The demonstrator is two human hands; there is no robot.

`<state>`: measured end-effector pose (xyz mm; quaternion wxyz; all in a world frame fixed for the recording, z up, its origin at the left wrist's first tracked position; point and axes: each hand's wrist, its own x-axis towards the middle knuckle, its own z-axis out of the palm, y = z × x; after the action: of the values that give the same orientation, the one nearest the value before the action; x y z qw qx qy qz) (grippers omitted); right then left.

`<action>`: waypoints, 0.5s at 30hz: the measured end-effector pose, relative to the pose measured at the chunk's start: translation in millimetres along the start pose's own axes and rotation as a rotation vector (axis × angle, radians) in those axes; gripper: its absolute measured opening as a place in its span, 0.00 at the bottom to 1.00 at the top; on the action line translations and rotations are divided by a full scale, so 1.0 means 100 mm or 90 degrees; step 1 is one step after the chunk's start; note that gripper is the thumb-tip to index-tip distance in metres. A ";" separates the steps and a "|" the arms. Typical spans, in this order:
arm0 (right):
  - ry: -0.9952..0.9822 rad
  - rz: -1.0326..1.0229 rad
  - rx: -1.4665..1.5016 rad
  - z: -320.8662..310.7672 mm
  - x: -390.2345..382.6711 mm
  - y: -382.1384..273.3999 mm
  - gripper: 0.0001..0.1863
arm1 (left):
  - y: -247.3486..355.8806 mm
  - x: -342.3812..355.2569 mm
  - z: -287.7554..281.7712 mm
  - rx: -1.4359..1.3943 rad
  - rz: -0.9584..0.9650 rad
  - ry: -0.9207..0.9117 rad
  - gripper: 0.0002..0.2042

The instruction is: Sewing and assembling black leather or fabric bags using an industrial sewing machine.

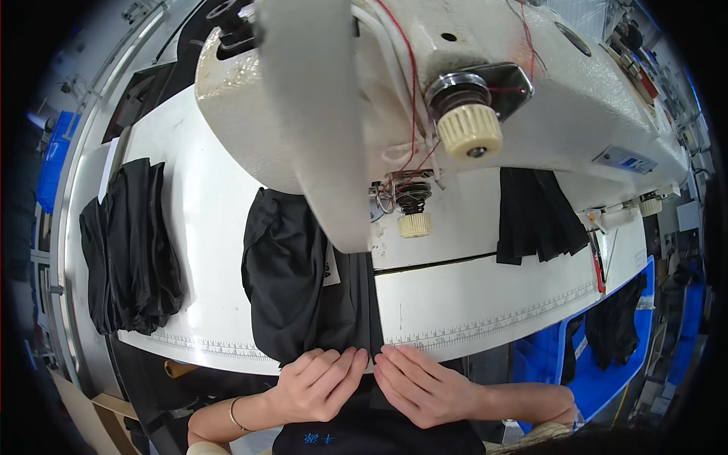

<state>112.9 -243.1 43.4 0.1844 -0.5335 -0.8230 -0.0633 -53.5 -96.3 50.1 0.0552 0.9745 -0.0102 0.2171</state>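
A black garment piece (284, 280) lies on the white table in front of the sewing machine (576, 98), its far end reaching under the machine head. A small pale label (331, 269) shows between its folds, and a narrow dark strip runs down its right edge. At the table's front edge, my left hand (322, 383) pinches the near end of the garment piece, thumb and fingers together. Close beside it, my right hand (425, 387) has its fingers pressed together at the near end of the dark strip; its exact grip is partly hidden.
Folded black cloth pieces (136, 250) are piled at the left. Several black fabric strips (535, 220) lie right of the needle area, near a red-handled tool (598, 265). A printed ruler (485, 330) follows the front edge. A blue bin (531, 356) with black cloth stands lower right.
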 end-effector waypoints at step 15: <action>0.002 -0.015 -0.011 -0.02 0.06 0.00 0.13 | -0.03 0.10 -0.06 -0.023 0.019 -0.051 0.13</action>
<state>110.8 -238.8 47.7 0.1801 -0.5250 -0.8286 -0.0736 -46.5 -92.7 59.3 0.0688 0.9811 -0.0304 0.1781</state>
